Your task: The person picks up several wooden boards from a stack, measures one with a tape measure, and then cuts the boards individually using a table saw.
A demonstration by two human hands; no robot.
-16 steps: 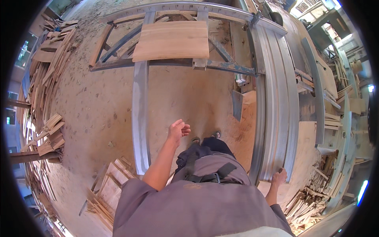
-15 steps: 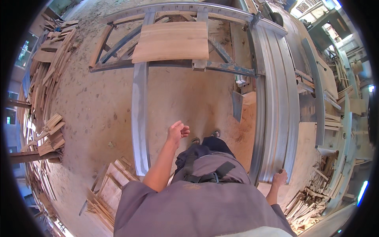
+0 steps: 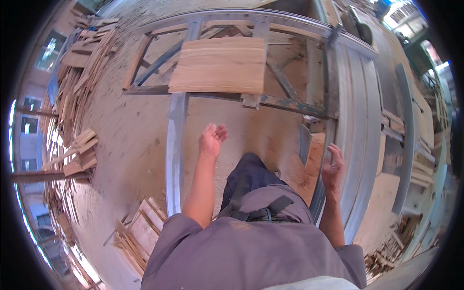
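A rectangular light-brown wooden panel (image 3: 220, 65) lies on a metal outrigger frame (image 3: 295, 104) ahead of me. My left hand (image 3: 212, 139) is raised over the floor, just short of the panel, open and holding nothing. Close to the inner edge of the long grey metal sliding table (image 3: 360, 130), my right hand (image 3: 333, 164) hangs in the air, empty, with its fingers loosely bent and apart. Neither hand touches the panel. A grey metal fence rail (image 3: 261, 15) runs along the far side of the frame, behind the panel.
A flat metal bar (image 3: 175, 154) reaches toward me from under the panel, left of my left arm. Wood offcuts (image 3: 82, 82) are piled along the left wall. More boards (image 3: 137, 232) lean at the lower left, and scraps (image 3: 386, 249) lie at the lower right.
My right hand has left the near end of the sliding table and come forward and up. My left hand has moved slightly forward. I have stepped nearer the frame, and the view has turned.
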